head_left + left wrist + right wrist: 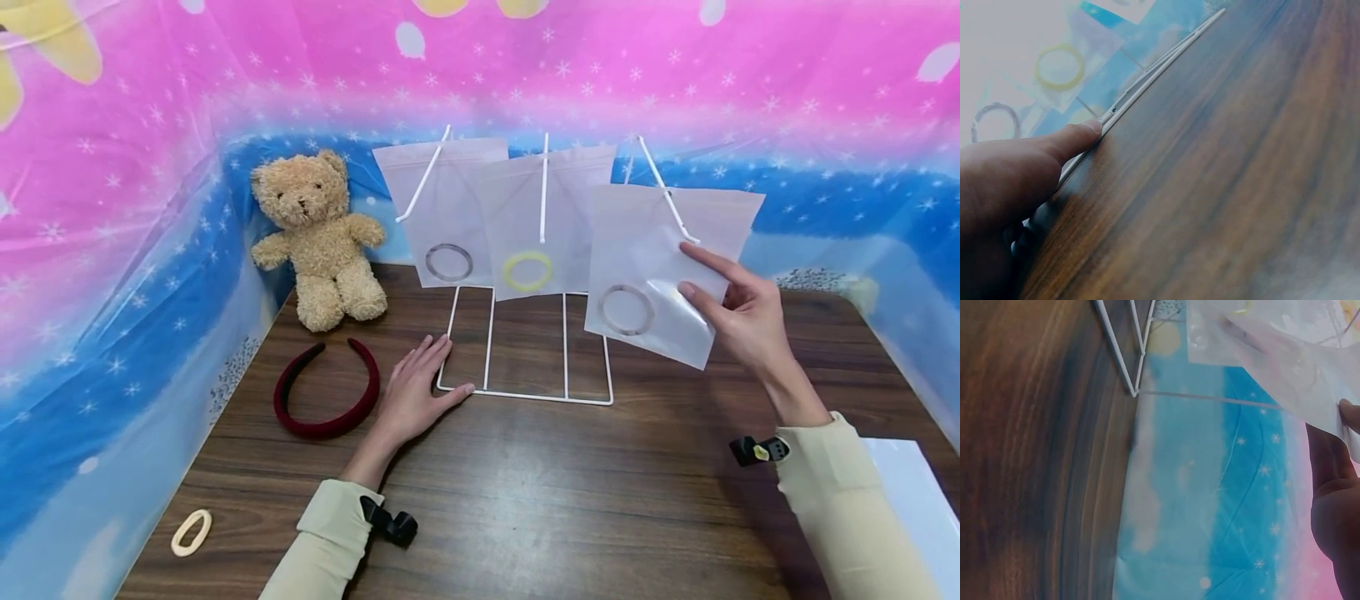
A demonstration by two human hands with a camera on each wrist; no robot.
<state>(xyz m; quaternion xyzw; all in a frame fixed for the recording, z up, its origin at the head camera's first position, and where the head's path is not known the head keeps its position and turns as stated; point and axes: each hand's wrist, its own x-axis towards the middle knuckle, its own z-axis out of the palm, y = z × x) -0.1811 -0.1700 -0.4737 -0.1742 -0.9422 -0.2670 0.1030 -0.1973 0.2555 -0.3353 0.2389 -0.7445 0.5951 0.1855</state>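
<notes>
A white wire rack [525, 398] stands on the table, with three prongs slanting forward at its top. From each prong hangs a translucent bag with a ring-shaped item inside: a dark ring in the left bag [442, 200], a yellow one in the middle bag [547, 208], a greyish one in the right bag [637, 242]. My right hand [750, 317] pinches the right bag by its right side, the index fingertip close to the prong's end. With fingers extended, my left hand [414, 396] rests on the rack's base corner, its thumb on the front wire [1147, 82].
A teddy bear [318, 242] sits at the back left. In front of it lies a dark red headband [326, 429]. A cream-coloured oval ring [191, 533] is near the left edge, and a white sheet [911, 479] lies at the right. Printed cloth walls [225, 208] enclose the table.
</notes>
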